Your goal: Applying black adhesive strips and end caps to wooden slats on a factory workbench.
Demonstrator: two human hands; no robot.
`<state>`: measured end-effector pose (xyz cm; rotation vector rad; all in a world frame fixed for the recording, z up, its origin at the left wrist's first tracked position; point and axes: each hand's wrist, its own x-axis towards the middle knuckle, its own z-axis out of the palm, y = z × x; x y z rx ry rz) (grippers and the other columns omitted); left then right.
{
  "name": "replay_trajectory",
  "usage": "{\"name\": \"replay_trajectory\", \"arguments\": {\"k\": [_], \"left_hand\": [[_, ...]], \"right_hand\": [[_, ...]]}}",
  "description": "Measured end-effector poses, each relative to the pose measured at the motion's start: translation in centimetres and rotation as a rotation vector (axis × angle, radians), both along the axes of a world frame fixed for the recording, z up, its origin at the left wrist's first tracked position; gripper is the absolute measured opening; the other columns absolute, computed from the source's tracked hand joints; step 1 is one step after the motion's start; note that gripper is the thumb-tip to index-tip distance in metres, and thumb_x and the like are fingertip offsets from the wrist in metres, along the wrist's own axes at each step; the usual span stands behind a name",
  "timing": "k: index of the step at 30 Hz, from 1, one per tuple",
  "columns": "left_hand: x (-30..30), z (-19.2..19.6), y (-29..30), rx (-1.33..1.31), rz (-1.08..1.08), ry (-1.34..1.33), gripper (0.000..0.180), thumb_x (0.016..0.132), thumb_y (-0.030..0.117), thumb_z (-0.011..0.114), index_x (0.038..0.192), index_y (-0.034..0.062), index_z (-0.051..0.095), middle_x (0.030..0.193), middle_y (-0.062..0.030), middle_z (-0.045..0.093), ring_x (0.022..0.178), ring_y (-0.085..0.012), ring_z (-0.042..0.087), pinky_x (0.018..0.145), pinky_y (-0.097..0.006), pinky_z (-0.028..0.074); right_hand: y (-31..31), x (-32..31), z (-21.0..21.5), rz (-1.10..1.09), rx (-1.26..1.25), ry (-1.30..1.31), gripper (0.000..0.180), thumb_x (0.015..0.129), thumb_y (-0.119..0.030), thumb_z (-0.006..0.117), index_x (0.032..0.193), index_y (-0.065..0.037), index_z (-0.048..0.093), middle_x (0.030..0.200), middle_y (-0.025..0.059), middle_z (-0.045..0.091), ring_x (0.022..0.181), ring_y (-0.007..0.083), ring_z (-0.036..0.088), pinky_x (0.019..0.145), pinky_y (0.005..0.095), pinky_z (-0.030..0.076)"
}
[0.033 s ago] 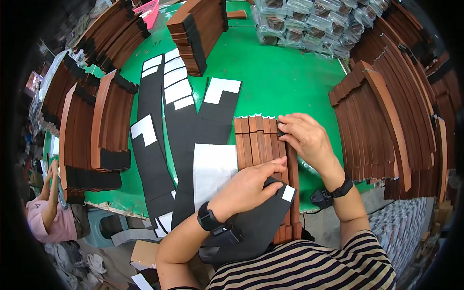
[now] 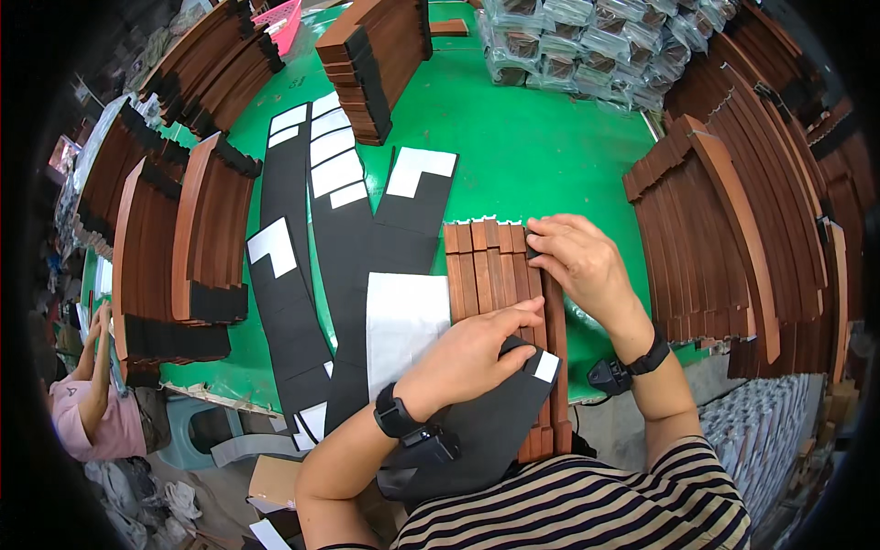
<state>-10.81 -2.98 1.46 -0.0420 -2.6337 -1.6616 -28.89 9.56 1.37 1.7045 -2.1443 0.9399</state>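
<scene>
A: Barely anything's shifted since the earlier frame, both hands sit the same. Setup?

B: Glossy green tabletop [image 2: 522, 137], cluttered workshop. Ridged row of brown wooden strips [image 2: 486, 284] at the near edge; plastic-bagged stack [image 2: 587, 46] beyond the row, curved brown pieces [image 2: 706, 238] right of it.

A: Writing?

B: Some print on a co-worker's pink shirt [image 2: 87, 417], left of the row, too small to read.

A: Grip?

B: Right hand [image 2: 577, 257] pinches a small black piece [image 2: 533, 247] at the row's far end. Left hand [image 2: 472, 353], over the row, grasps a flat black sheet [image 2: 495, 422].
</scene>
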Motion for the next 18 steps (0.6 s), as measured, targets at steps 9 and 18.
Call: {"name": "replay_trajectory", "arguments": {"k": [9, 18], "left_hand": [[0.0, 0.1, 0.1, -0.033, 0.004, -0.015, 0.033, 0.089, 0.015, 0.066, 0.12, 0.006, 0.058, 0.142, -0.0102, 0.054, 0.12, -0.0327, 0.058, 0.098, -0.04, 0.049], [0.1, 0.1, 0.1, -0.036, 0.011, -0.025, 0.032, 0.089, 0.015, 0.066, 0.118, 0.0062, 0.059, 0.143, -0.0094, 0.054, 0.119, -0.0323, 0.059, 0.097, -0.04, 0.05]], "right_hand": [[-0.1, 0.1, 0.1, -0.008, 0.003, -0.006, 0.028, 0.069, -0.005, 0.08, 0.095, -0.003, 0.07, 0.113, 0.0072, 0.07, 0.1, 0.0288, 0.065, 0.082, 0.0377, 0.055], [-0.2, 0.4, 1.0, 0.008, 0.004, -0.161, 0.028, 0.071, -0.007, 0.08, 0.096, -0.001, 0.069, 0.113, 0.0105, 0.068, 0.102, 0.0307, 0.062, 0.084, 0.0381, 0.053]]}}
